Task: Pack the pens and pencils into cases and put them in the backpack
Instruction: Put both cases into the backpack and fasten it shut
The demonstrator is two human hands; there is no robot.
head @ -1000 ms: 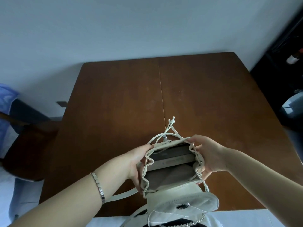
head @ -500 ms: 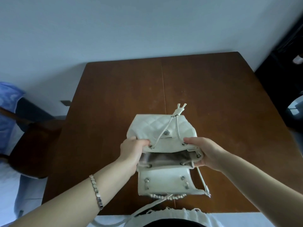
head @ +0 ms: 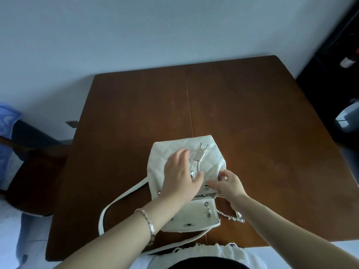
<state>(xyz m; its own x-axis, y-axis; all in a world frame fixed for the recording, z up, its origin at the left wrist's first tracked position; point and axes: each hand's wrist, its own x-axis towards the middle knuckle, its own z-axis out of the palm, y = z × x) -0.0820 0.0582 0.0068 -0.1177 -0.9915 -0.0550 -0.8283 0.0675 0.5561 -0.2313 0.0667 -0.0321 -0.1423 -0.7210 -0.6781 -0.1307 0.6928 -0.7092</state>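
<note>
A small white quilted backpack (head: 209, 154) lies flat on the brown table (head: 252, 123), near its front edge. The flap (head: 196, 216) hangs open toward me, its snap showing. The drawstring toggle (head: 200, 155) rests on the quilted front. My left hand (head: 179, 176) lies flat on the bag with fingers spread. My right hand (head: 226, 183) pinches the bag's mouth edge at the right, by an eyelet. No pens, pencils or cases are visible; the bag's inside is hidden.
A white strap (head: 116, 202) loops out left of the bag and a chain strap (head: 230, 216) trails to its right. A dark chair (head: 29, 171) stands left of the table. Dark furniture (head: 334, 74) stands at the right.
The backpack has been laid down flat, farther from me, and its mouth is no longer held wide. My left hand left the rim and now rests on the front.
</note>
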